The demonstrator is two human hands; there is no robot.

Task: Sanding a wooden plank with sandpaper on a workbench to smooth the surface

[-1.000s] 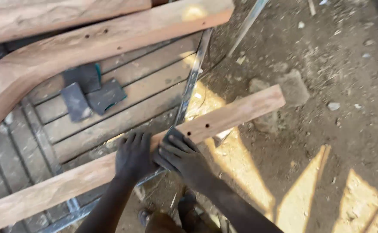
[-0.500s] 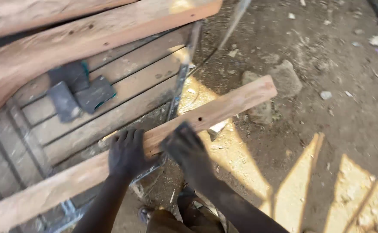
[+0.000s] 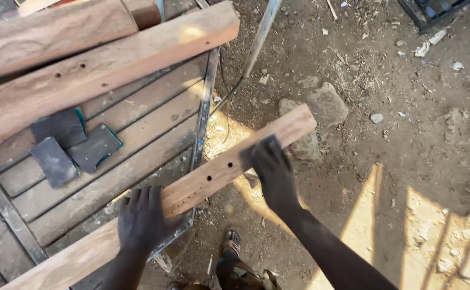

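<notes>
A person's left hand point(image 3: 144, 217) presses flat, fingers spread, on a long wooden plank point(image 3: 192, 188) that lies slantwise across the slatted tabletop point(image 3: 122, 129), its far end jutting out over the dirt ground point(image 3: 406, 134). The right hand point(image 3: 270, 161) lies over the overhanging stretch just past two drilled holes point(image 3: 220, 171), fingers closed down on something dark; blur hides what it is. Rubbing this unsupported part well seems to call for firm weight from the left hand, since the free end could tip or bounce. Three dark sanding pads point(image 3: 74, 145) lie on the slats, with heavier timbers point(image 3: 84, 59) behind. Below the plank's end sit stones point(image 3: 326, 104); a sandalled foot point(image 3: 230, 244) stands beside the metal table frame point(image 3: 202, 118).
</notes>
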